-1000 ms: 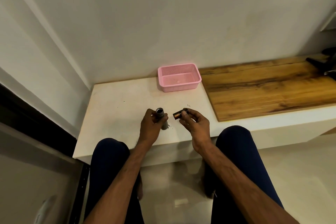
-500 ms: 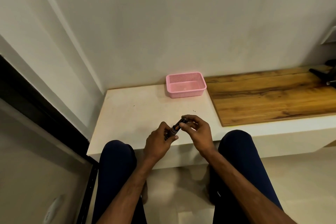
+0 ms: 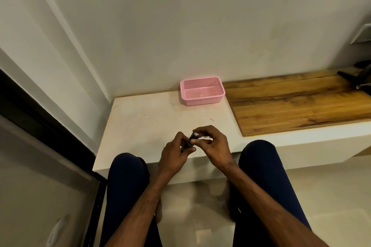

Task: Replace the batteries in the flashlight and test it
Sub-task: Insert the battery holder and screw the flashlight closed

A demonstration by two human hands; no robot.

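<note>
Both forearms reach forward from six o'clock and meet at centre. The left hand [image 3: 173, 153] curls closed, thumb tip pointing toward three o'clock. The right hand [image 3: 213, 144] arches beside it, fingertips [image 3: 197, 129] pinched together toward nine o'clock, touching the left.

So I count two hands [image 3: 174, 154] [image 3: 214, 146], one flashlight [image 3: 190, 140], one pink basket [image 3: 202, 91], one wooden board [image 3: 297, 104], two knees [image 3: 128, 168] [image 3: 259, 154].

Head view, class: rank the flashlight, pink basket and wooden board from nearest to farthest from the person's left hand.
1. Flashlight: held in the left hand.
2. Pink basket: ahead, by the wall.
3. Wooden board: far right on the counter.
</note>
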